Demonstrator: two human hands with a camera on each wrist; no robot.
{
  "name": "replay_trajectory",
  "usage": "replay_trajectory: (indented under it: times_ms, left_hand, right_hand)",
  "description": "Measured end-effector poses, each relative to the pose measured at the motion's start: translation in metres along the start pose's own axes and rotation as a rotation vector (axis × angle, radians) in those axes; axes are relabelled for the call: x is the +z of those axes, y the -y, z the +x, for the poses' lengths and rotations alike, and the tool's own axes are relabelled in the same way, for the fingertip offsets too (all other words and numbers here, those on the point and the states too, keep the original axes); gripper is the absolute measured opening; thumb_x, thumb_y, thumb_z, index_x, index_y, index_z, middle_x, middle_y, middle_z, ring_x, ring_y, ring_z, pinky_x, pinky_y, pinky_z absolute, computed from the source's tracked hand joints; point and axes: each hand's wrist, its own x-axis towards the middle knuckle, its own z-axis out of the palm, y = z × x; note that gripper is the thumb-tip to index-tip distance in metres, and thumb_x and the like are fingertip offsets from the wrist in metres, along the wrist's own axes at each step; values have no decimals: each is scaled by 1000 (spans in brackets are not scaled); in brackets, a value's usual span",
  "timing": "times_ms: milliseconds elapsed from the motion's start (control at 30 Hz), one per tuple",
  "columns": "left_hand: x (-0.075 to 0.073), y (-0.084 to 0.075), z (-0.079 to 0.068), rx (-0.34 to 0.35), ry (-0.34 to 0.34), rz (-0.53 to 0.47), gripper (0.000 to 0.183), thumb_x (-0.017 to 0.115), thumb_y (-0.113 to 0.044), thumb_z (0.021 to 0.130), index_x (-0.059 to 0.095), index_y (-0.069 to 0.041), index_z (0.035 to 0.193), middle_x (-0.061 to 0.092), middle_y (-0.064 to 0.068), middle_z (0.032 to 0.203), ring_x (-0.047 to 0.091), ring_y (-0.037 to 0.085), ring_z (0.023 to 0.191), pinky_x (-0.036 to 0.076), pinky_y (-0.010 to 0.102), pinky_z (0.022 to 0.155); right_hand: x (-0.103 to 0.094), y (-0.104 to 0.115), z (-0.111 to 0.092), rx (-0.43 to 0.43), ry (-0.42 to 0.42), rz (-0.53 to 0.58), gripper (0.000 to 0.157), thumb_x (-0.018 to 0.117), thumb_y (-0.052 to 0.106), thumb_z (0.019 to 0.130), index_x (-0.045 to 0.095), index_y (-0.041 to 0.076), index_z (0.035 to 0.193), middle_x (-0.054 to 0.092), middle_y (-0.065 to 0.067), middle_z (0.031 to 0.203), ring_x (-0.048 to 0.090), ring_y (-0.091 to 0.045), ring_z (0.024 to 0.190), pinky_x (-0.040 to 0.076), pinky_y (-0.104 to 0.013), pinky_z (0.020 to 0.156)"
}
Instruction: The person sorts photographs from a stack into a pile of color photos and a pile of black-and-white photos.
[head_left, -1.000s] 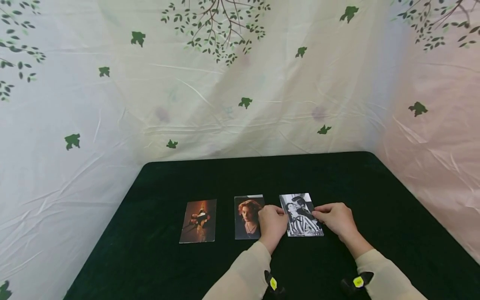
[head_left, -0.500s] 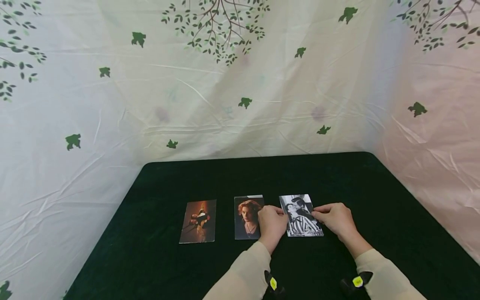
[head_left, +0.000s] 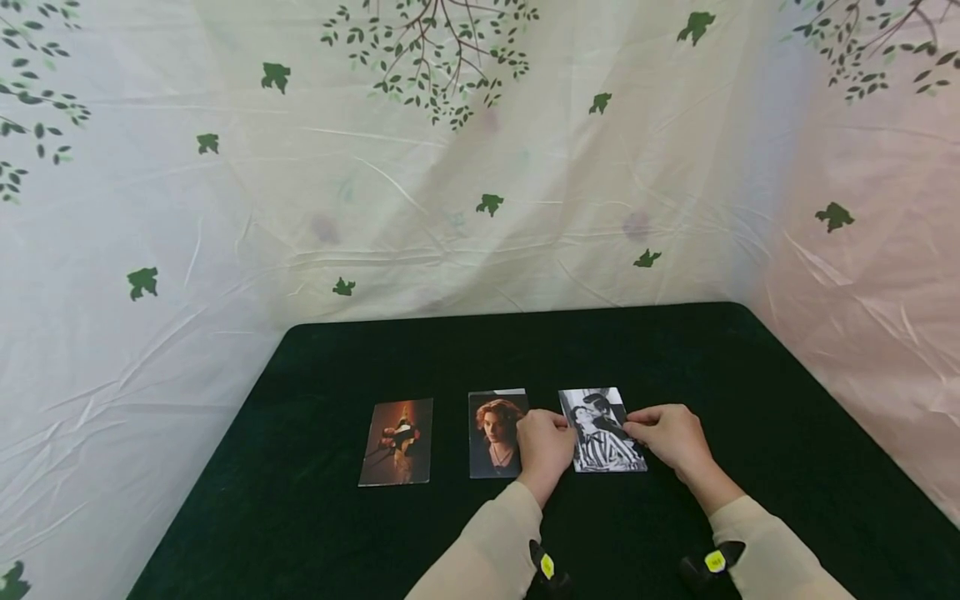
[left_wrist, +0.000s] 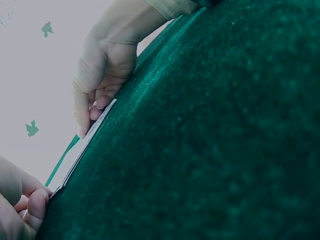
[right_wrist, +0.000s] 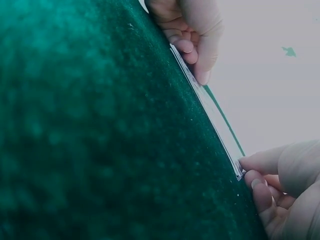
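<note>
A black-and-white photo card (head_left: 603, 433) showing two people lies on the dark green cloth, right of the middle. My left hand (head_left: 544, 447) pinches its left edge. At its right edge, my right hand (head_left: 672, 439) holds it between thumb and curled fingers. In the right wrist view, the card (right_wrist: 212, 112) is seen edge-on as thin white layers, perhaps more than one card. A dark portrait card (head_left: 495, 437) lies just left, its right side partly covered by my left hand. Farther left is an orange-brown photo card (head_left: 397, 443) with a figure on it.
Dark green cloth (head_left: 315, 533) covers the table, whose far corners are rounded. A pale curtain (head_left: 450, 250) with leaf and bird prints hangs behind and along both sides. Dark bands with yellow tags circle both wrists over cream sleeves (head_left: 487, 542).
</note>
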Motion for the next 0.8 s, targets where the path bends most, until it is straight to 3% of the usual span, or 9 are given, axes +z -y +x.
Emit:
replay_trajectory:
  times_ms: [367,633,800]
  left_hand:
    - [0,-1,0,8,4,-6,19,68,-3,76,73,-13,61,46,-13,45,42,5,45,29,23,44]
    - [-4,-1,2,-31,54,-51,6,72,-8,78,78,-8,76,60,-10,55,50,5,52,40,23,49]
    - [-13,-11,1,8,67,-109,10,73,-12,80,77,-7,87,61,-10,65,53,4,58,44,23,54]
  right_hand:
    - [1,0,1,5,-12,5,27,70,22,89,70,4,109,65,-11,102,59,-21,81,48,-31,64]
    - [0,1,-1,28,-3,38,29,69,23,90,70,3,110,64,-13,104,60,-21,83,50,-31,66]
    - [-1,0,-2,32,-14,66,30,66,25,92,69,2,111,64,-14,106,60,-20,82,50,-29,66]
